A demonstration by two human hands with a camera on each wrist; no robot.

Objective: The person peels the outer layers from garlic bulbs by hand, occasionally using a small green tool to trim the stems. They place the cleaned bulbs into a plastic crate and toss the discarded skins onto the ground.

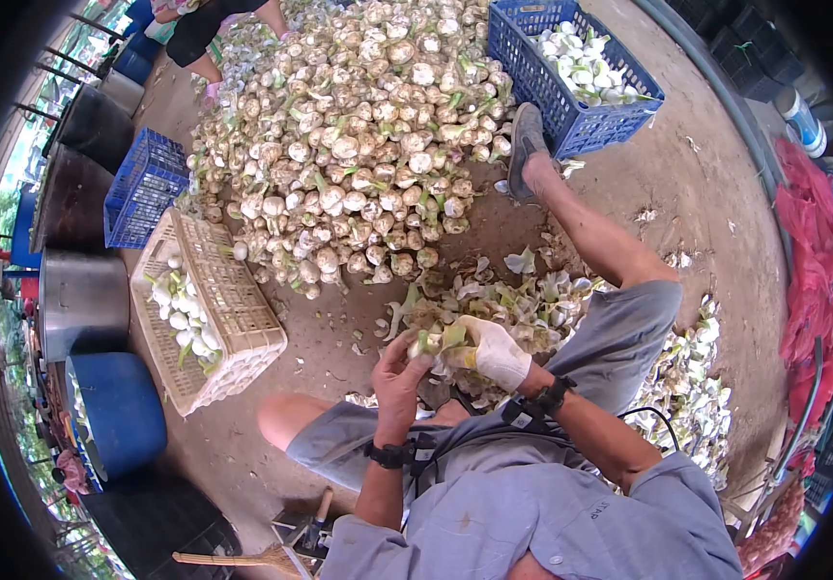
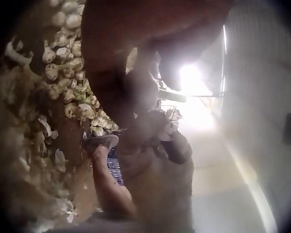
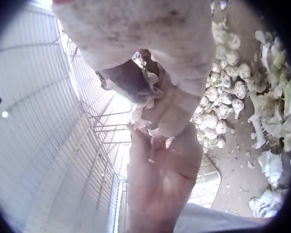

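Note:
In the head view my bare left hand (image 1: 398, 379) holds a garlic bulb (image 1: 423, 344) up over my lap, its fingertips curled round it. My right hand (image 1: 497, 354), in a stained white glove, meets it from the other side. The gloved fingers pinch a greenish flap of garlic skin (image 1: 453, 336) at the bulb. In the right wrist view the glove (image 3: 184, 63) and bare left hand (image 3: 162, 179) come together, with torn papery skin (image 3: 143, 116) between them. The glove hides most of the bulb there. In the left wrist view the left hand is dark and blurred.
A large heap of unpeeled garlic (image 1: 359, 145) lies ahead. Peeled bulbs fill part of a cream crate (image 1: 252, 338) at left and a blue crate (image 1: 571, 130) ahead right. Loose peelings (image 1: 523, 309) cover the ground by my legs. Another person's legs (image 1: 199, 43) are at the far left.

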